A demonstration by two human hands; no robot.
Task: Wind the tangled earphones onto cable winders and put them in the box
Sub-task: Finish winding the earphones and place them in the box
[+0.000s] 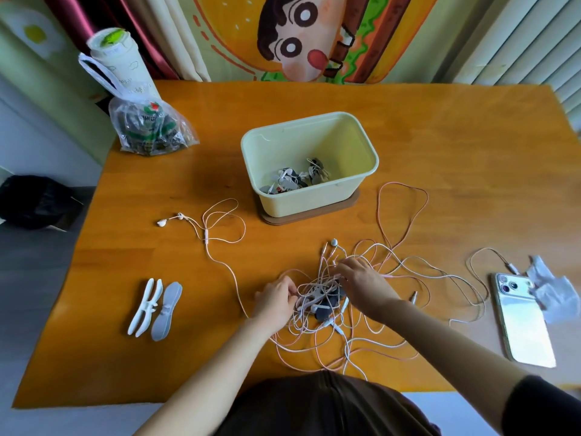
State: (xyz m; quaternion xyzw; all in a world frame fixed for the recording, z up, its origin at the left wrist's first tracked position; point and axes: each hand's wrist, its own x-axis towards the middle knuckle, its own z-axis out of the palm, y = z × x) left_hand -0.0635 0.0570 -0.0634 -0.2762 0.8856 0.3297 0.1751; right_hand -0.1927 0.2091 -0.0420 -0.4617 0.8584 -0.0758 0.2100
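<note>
A tangle of white and pink earphone cables (361, 325) lies on the wooden table (440, 146) in front of me. My left hand (276, 302) pinches cables at the tangle's left edge. My right hand (361, 283) grips strands on its upper right side. Between the hands sits a partly wound winder with dark pieces (323, 302). One pink earphone strand (206, 236) trails away to the left. A white winder (144, 306) and a grey winder (166, 309) lie at the left. The pale green box (345, 143) behind the tangle holds several wound earphones (295, 179).
A phone (522, 322) and crumpled white wrapping (553, 294) lie at the right, with a cable running to the phone. A clear plastic bag (151, 127) and a white cup (119, 64) stand at the back left. The box sits on a brown lid (349, 204).
</note>
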